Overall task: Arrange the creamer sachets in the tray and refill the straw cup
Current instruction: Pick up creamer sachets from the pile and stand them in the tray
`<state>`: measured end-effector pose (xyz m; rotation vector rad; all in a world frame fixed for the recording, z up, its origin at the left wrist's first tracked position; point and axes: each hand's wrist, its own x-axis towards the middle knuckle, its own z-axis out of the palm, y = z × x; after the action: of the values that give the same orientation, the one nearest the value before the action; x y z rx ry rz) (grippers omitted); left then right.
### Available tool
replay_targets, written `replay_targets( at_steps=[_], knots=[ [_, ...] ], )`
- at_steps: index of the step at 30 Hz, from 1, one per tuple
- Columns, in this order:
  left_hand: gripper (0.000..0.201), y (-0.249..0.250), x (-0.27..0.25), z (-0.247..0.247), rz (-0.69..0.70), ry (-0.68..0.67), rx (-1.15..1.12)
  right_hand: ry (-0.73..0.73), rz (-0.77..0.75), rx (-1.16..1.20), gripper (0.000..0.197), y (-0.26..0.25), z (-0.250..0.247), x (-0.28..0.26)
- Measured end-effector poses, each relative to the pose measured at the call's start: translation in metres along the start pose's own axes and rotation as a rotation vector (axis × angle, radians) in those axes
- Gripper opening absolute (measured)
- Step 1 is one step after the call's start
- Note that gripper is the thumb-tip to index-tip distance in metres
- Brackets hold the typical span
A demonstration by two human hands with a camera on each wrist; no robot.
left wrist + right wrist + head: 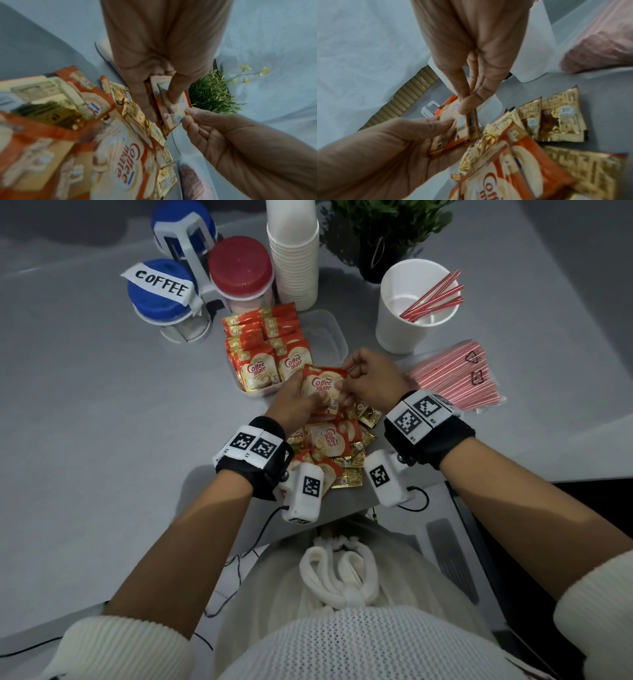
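Hands sorting creamer sachets over a grey table

Left hand [295, 402] and right hand [371, 380] both pinch a small stack of sachets [322, 385], held just above the loose pile of sachets [334, 446] lying at the table's [85, 412] near edge; the clear tray [334, 337] sits just beyond the hands toward the middle, its left part filled with upright sachets, its right part bare. The white straw cup [407, 313] stands to the tray's right with a few red-striped straws [435, 296] inside, and a bag of straws [455, 374] lies beside it toward the right edge
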<state>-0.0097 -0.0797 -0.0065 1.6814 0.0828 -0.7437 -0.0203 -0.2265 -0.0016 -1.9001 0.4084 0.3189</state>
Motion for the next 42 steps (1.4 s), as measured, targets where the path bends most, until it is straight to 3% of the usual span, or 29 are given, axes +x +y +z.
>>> replay_targets(
  at_steps=[2,5,8,12,20,27,33,37,40,42],
  knots=[
    [0.036,-0.001,-0.001,-0.005,-0.008,0.059,-0.015,-0.003,-0.008,0.037,0.025,-0.006,0.002,0.0],
    [0.034,-0.005,-0.001,-0.016,-0.02,0.154,-0.039,-0.089,-0.112,-0.315,0.018,-0.009,0.004,-0.006],
    [0.032,-0.009,-0.002,-0.023,-0.042,0.185,-0.109,-0.292,-0.139,-0.714,0.041,0.0,0.013,-0.011],
    [0.035,-0.014,-0.004,-0.026,-0.052,0.227,-0.088,-0.337,-0.147,-0.901,0.05,0.015,0.025,-0.016],
    [0.037,-0.029,-0.005,-0.036,-0.058,0.264,-0.071,-0.262,-0.158,-0.707,0.02,0.011,0.018,-0.01],
    [0.033,-0.01,-0.012,-0.021,-0.079,0.134,-0.143,-0.307,-0.209,-0.553,0.023,-0.017,0.012,-0.005],
    [0.04,-0.016,-0.016,-0.015,-0.012,0.042,-0.112,-0.085,-0.159,-0.282,0.025,-0.015,0.026,0.002],
    [0.043,-0.022,-0.016,-0.016,0.002,0.164,-0.187,0.036,-0.134,-0.101,0.023,-0.005,0.028,0.004],
    [0.038,-0.022,-0.015,-0.017,0.009,0.23,-0.243,-0.071,-0.036,-0.016,0.015,-0.002,0.027,0.002],
    [0.038,-0.023,-0.015,-0.017,0.006,0.21,-0.238,-0.135,0.023,0.059,0.03,-0.001,0.03,0.0]
  ],
)
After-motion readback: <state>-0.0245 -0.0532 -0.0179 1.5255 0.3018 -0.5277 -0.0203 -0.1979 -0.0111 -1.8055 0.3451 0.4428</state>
